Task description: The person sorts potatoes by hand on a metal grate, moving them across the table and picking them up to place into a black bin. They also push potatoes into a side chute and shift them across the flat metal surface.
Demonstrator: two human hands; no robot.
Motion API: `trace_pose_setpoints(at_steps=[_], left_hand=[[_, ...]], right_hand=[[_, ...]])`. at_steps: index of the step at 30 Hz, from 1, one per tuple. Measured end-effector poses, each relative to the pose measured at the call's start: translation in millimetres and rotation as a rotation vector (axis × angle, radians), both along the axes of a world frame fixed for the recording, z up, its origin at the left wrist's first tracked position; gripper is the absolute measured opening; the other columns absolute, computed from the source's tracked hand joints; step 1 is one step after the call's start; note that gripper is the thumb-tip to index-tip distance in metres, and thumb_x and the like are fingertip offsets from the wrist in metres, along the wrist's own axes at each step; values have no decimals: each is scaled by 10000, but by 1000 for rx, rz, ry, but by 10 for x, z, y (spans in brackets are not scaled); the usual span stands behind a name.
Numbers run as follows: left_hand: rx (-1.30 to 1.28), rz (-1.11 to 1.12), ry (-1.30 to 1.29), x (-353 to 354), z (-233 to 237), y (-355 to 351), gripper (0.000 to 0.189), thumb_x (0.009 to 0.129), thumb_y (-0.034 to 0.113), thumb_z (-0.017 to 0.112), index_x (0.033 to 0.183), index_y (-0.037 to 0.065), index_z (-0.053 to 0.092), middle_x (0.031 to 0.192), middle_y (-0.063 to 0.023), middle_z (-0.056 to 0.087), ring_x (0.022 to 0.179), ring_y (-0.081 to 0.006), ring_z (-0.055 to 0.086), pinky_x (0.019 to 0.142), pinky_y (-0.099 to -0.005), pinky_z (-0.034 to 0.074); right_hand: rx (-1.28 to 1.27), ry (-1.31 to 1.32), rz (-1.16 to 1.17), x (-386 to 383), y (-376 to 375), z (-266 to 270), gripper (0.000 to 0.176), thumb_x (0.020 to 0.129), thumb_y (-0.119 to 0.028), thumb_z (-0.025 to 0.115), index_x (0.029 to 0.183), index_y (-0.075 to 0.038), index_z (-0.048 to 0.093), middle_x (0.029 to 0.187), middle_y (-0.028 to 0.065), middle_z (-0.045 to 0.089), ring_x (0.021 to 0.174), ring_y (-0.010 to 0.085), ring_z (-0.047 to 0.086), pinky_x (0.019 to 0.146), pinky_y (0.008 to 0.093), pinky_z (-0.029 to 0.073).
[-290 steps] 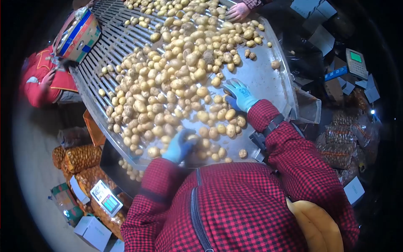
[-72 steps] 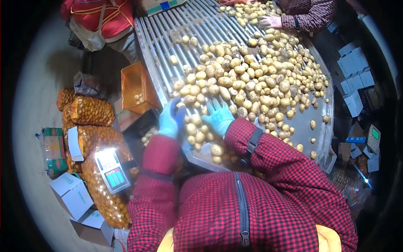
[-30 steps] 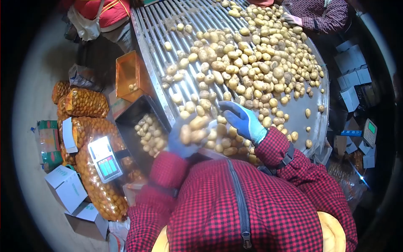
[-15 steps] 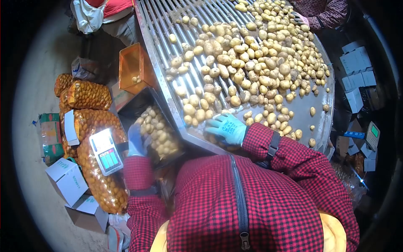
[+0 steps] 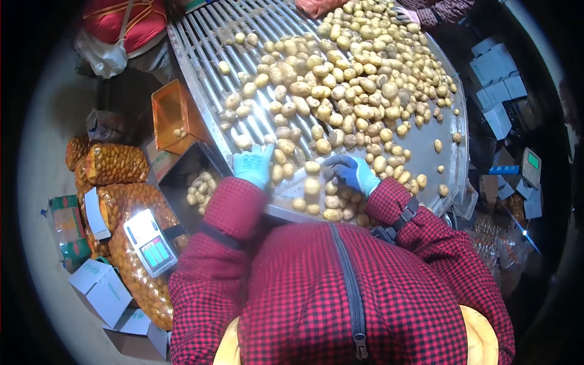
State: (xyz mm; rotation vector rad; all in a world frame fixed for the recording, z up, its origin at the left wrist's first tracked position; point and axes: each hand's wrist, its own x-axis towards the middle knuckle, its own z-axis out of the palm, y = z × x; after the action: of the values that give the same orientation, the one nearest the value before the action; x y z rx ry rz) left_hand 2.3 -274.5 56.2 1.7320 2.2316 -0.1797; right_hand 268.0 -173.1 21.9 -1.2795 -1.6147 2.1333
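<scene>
My left hand (image 5: 253, 165), in a light-blue glove, lies at the left edge of the sorting table (image 5: 291, 213), fingers stretched out beside some potatoes. In a glove with a dark-blue palm, my right hand (image 5: 354, 173) reaches leftward over the near end of the table, its fingers loosely bent and apart. Loose potatoes (image 5: 333, 214) lie just below it, and a blurred potato (image 5: 312, 185) is to its left. A large heap of potatoes (image 5: 365, 91) covers the slatted and flat surface beyond. Below my left sleeve, a dark crate (image 5: 176, 176) holds more potatoes.
An orange crate (image 5: 170, 115) stands left of the table. Filled net sacks (image 5: 118, 167), a scale display (image 5: 150, 243) and white boxes (image 5: 100, 289) are farther left. Another person's hand (image 5: 406, 15) touches the heap at the far right. More boxes (image 5: 496, 67) stand right.
My left hand has moved from the dark crate up to the table edge. My right hand has shifted and turned, its dark palm side showing. A red item now appears at the table's far end.
</scene>
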Motion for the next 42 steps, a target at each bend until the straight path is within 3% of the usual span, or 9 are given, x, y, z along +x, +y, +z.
trace_pose_setpoints(at_steps=[11,13,16,23,25,28,33,37,42], left_hand=[[356,102,-476,352,-319,-141,404,890,259,679,1229,67,572,1069,-158,642,904,-305,675,803,-405,541],[397,381,-1144,266,-332,-120,404,914,244,668,1243,39,554,1059,-132,641,889,-258,670,782,-367,545],[346,889,-1741,121,231,-143,446,933,132,613,1353,43,492,1113,-128,625,929,-229,648,786,-352,551],[475,715,-2345,-479,-61,-325,403,984,213,556,1360,71,536,1329,-164,580,1228,-310,569,1050,-472,462],[551,475,-1892,-507,-170,-331,376,994,223,550,1331,56,564,1317,-148,584,1217,-259,572,1052,-423,455],[439,721,-1318,-661,148,-27,264,971,148,590,1195,23,656,1115,-47,666,1081,-175,620,937,-302,491],[720,241,-322,-1438,-339,702,418,835,266,723,1190,57,652,1100,-186,675,1041,-339,652,928,-408,510],[121,274,-225,-1465,-38,1266,476,799,322,692,1207,80,643,1209,-188,639,1139,-372,601,974,-445,482],[324,430,-357,-1412,-235,1270,468,857,380,653,1246,120,624,1181,-207,627,1127,-385,587,987,-470,462]], right_hand=[[956,-313,1011,-493,-311,329,472,878,-337,630,1321,-197,546,1180,132,633,988,354,653,806,504,512],[1050,-342,948,-527,-393,317,451,877,-319,622,1301,-190,539,1154,148,626,975,348,655,789,520,511],[997,-401,1019,-635,-407,390,424,877,-317,619,1276,-183,562,1165,174,612,983,350,655,787,521,513],[187,-11,508,-516,-158,342,450,906,-228,645,1325,-76,580,1177,150,638,1102,241,611,931,350,488],[-334,250,144,-473,-126,439,425,921,-223,653,1299,-39,596,1112,106,653,1080,184,608,932,338,496],[-348,338,-151,-258,-38,592,274,998,-173,522,1223,-44,607,1170,120,657,999,203,639,856,361,552],[-98,315,-216,-105,8,559,226,1023,-205,499,1167,-59,594,1136,106,658,950,185,651,803,315,563],[-127,273,-235,-158,-3,493,260,1037,-256,479,1155,-56,595,1060,100,674,928,184,667,783,306,573],[-159,151,-235,-185,34,522,317,1046,-293,461,1143,-20,591,1014,121,681,902,211,677,779,327,581]])
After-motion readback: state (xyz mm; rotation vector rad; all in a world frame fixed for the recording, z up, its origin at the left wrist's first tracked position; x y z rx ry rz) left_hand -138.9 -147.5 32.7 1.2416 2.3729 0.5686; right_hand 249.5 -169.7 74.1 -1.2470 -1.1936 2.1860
